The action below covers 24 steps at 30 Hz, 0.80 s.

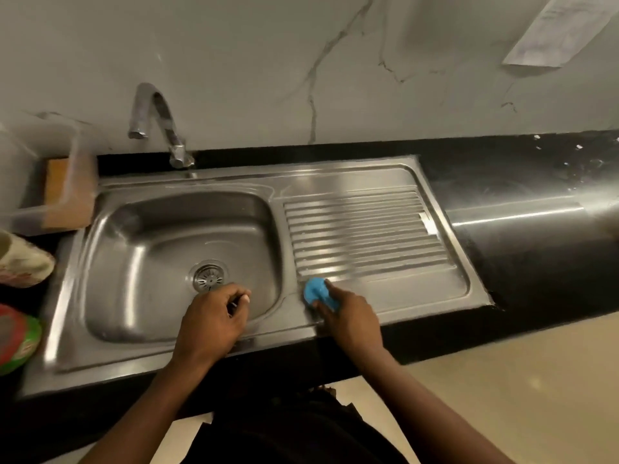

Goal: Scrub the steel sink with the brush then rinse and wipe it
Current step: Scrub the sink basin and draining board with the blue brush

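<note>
A: Item one, the task's main piece?
B: Steel sink (160, 358), set into a black bench (536, 262). Single basin (140, 249) on the left, ribbed drainboard (361, 229) on the right. Round drain strainer (209, 277) in the basin floor. Curved chrome tap (157, 118) at the back rim, spout over the basin.

A: Item two, the brush?
B: Blue brush (315, 291), at the near left corner of the drainboard, just beside the ridge that divides it from the basin. Its underside is against the steel.

A: Hands?
B: Right hand (348, 316): grasping the brush from above and behind, forefinger laid along its top. Left hand (214, 316): over the near edge of the basin, just in front of the strainer, fingers curled inward. Whether it grips anything, I cannot tell.

A: Remaining stock?
B: Grey-veined marble wall (234, 61) behind, with a printed paper sheet (562, 28) stuck to it at upper right. Clear plastic container (80, 162) left of the sink, a brown block (57, 182) inside it. Below that, a whitish packet (23, 262) and a red-and-green round item (16, 336), both cut off by the frame edge.
</note>
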Each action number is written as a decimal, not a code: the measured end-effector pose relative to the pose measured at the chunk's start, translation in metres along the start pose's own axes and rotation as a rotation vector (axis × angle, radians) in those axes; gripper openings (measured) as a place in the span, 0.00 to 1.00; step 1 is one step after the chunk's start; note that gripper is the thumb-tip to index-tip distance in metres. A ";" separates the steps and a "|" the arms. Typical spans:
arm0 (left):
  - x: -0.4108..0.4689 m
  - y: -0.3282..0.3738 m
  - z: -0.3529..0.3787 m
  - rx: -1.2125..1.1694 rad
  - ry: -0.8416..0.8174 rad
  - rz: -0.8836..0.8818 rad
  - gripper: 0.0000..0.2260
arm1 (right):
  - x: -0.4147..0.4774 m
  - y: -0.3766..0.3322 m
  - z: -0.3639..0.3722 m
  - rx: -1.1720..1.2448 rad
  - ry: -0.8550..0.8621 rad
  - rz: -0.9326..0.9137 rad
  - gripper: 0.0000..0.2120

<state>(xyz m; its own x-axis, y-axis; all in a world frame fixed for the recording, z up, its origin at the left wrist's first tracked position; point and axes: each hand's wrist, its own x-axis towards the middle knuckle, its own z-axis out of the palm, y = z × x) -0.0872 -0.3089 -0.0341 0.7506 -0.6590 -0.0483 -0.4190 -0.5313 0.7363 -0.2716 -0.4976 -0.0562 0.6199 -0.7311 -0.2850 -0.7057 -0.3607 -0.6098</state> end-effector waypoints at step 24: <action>-0.095 -0.140 -0.143 -0.022 0.402 -0.319 0.05 | -0.005 -0.331 0.163 0.018 -0.449 -0.654 0.17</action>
<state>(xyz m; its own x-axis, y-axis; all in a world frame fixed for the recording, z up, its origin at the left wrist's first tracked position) -0.0269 -0.0961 -0.0366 0.9782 -0.2072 -0.0129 -0.1297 -0.6583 0.7415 0.0146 -0.2799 0.0263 0.9885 -0.0693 -0.1341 -0.1478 -0.6242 -0.7672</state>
